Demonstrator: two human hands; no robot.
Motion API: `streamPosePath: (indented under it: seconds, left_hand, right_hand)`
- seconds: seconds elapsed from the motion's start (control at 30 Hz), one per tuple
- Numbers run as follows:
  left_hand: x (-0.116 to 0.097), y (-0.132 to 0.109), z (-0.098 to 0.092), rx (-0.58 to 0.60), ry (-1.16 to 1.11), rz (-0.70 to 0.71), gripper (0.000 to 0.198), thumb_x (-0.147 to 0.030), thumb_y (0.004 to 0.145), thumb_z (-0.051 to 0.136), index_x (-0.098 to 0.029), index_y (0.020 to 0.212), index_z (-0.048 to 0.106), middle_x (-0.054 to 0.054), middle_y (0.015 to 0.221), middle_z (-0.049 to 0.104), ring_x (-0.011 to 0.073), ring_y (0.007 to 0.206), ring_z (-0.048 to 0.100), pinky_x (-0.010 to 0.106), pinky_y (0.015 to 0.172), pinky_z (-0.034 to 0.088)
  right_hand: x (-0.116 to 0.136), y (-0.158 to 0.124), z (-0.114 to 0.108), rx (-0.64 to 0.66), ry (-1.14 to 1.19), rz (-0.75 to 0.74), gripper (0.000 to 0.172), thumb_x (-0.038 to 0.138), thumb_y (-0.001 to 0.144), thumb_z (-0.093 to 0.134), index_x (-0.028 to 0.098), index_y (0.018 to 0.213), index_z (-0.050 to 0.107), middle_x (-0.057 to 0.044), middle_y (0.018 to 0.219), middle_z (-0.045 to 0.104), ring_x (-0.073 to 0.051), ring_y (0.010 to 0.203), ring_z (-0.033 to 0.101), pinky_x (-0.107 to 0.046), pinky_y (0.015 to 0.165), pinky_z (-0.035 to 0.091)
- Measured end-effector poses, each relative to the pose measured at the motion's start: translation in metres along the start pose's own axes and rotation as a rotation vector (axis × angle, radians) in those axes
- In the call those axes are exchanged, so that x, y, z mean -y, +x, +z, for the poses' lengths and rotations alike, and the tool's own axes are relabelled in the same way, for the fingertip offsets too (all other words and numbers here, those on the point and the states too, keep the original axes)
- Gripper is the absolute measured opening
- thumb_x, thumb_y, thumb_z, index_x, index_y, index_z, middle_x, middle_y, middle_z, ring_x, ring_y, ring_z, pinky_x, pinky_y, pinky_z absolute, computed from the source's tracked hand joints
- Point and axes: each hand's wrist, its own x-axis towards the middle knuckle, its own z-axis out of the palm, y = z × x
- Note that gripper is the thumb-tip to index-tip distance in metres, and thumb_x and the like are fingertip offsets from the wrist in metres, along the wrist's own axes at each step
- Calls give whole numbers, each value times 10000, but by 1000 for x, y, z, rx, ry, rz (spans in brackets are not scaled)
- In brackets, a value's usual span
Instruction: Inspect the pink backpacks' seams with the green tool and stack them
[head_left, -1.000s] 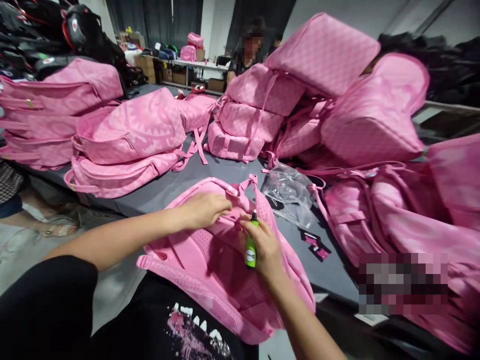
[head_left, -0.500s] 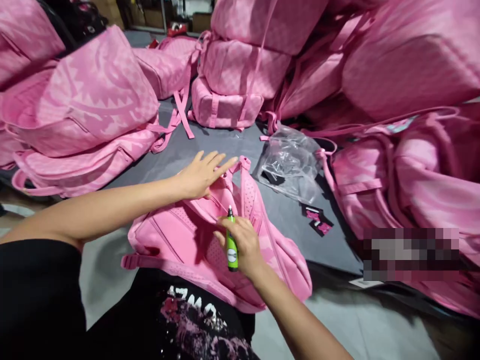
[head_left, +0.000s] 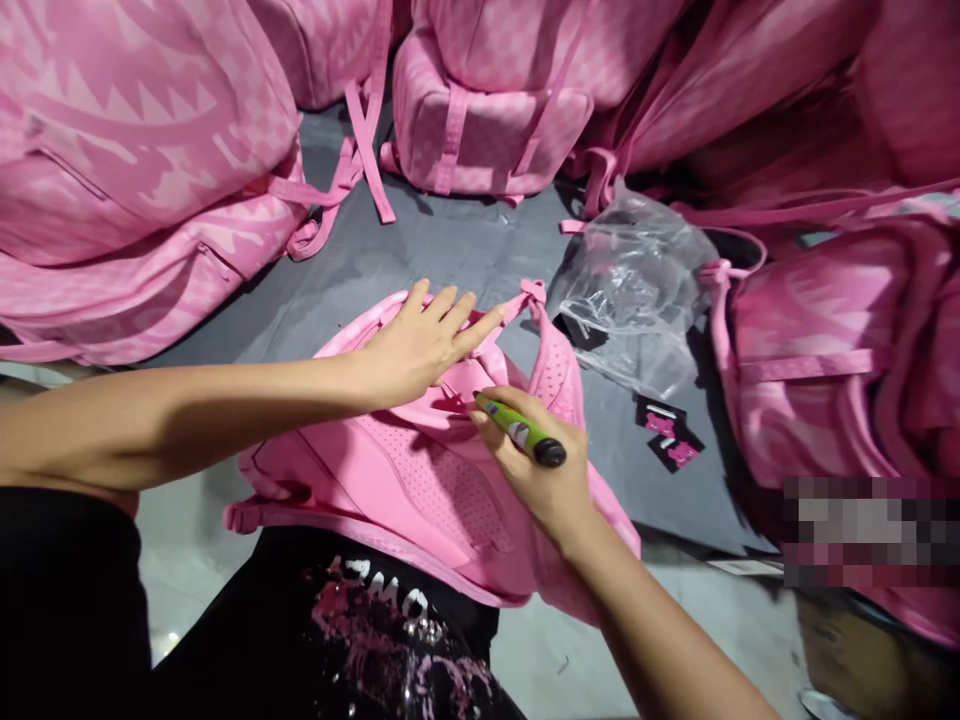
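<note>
A pink backpack [head_left: 352, 480] lies at the table's near edge, its perforated strap and back panel facing up. My left hand [head_left: 416, 350] rests on the top of it, fingers spread and holding nothing. In my right hand [head_left: 551, 475] is a green marker pen [head_left: 517, 428] with black ends. Its tip points up and left at the fabric near my left hand; whether it touches, I cannot tell. Part of the backpack's upper opening is hidden under my left hand.
A crumpled clear plastic bag [head_left: 637, 290] and two black tags with pink bears [head_left: 671, 435] lie on the grey table [head_left: 450, 240] to the right. Pink backpacks stand at the left [head_left: 165, 130], back [head_left: 495, 140] and right [head_left: 817, 330].
The marker has gone from upright to slanting, its tip now closer to the fabric by my left hand. My view has moved lower and closer over the backpack.
</note>
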Motion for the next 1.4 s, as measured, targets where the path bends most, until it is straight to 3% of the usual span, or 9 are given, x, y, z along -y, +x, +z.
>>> streamPosePath:
  seconds: [0.1, 0.17, 0.3, 0.37, 0.47, 0.6, 0.8, 0.93, 1.4]
  left_hand:
    - [0, 3, 6, 12, -43, -12, 834, -253, 914, 578, -123, 1607, 134, 230, 1560, 380, 412, 1422, 375, 564, 1134, 300]
    - [0, 5, 8, 24, -53, -27, 852, -276, 911, 582, -130, 1611, 118, 221, 1575, 361, 409, 1436, 355, 554, 1145, 294]
    - [0, 7, 6, 90, -51, -72, 890, -332, 919, 571, -155, 1617, 48, 188, 1626, 283, 377, 1467, 311, 513, 1179, 260]
    - [0, 7, 5, 113, -55, -95, 922, -371, 909, 592, -182, 1617, 32, 175, 1640, 255, 377, 1480, 286, 507, 1179, 259]
    - [1, 9, 3, 126, -68, -124, 872, -371, 919, 579, -217, 1613, 74, 160, 1654, 224, 381, 1482, 275, 513, 1161, 274]
    - [2, 13, 2, 166, -69, -123, 766, -320, 939, 529, -173, 1595, 162, 170, 1626, 287, 367, 1389, 403, 513, 1129, 312]
    - [4, 14, 1, 170, -82, -100, 731, -269, 922, 518, -106, 1568, 218, 184, 1596, 321, 372, 1357, 419, 511, 1132, 301]
    - [5, 15, 0, 198, -115, -112, 727, -260, 918, 488, -161, 1576, 196, 144, 1605, 316, 373, 1375, 392, 520, 1140, 277]
    - [5, 12, 0, 139, -112, -75, 635, -186, 931, 442, -75, 1537, 289, 191, 1543, 392, 354, 1320, 452, 485, 1100, 334]
  right_hand:
    - [5, 10, -8, 96, 2, -43, 245, 374, 939, 618, 220, 1120, 682, -56, 969, 783, -210, 803, 742, -326, 700, 568]
    - [7, 17, -6, 94, -11, -40, 268, 396, 964, 566, 205, 1095, 701, -71, 954, 782, -224, 829, 739, -351, 731, 574]
    - [8, 29, 4, 57, -65, -86, 167, 324, 938, 601, 194, 957, 704, -53, 823, 746, -182, 698, 688, -307, 656, 543]
    - [8, 33, 2, 135, -34, -114, 105, 287, 919, 634, 200, 938, 689, -28, 799, 732, -155, 658, 670, -276, 620, 527]
    - [7, 36, -12, 304, -72, -132, 105, 267, 927, 637, 204, 985, 698, -44, 907, 755, -168, 745, 704, -286, 659, 545]
    - [8, 34, -29, 414, -245, -199, 176, 192, 931, 630, 202, 1088, 708, -71, 1064, 769, -232, 899, 723, -387, 793, 545]
    - [5, 32, -21, 397, -175, -290, 237, 146, 930, 639, 180, 1164, 663, -73, 1162, 761, -240, 1050, 694, -422, 885, 461]
    - [7, 35, -19, 441, -226, -288, 278, 88, 916, 629, 175, 1179, 656, -66, 1153, 763, -233, 1019, 686, -413, 883, 430]
    - [15, 38, -17, 474, -201, -247, 318, 36, 901, 577, 175, 1178, 651, -66, 1180, 755, -229, 1052, 690, -398, 908, 431]
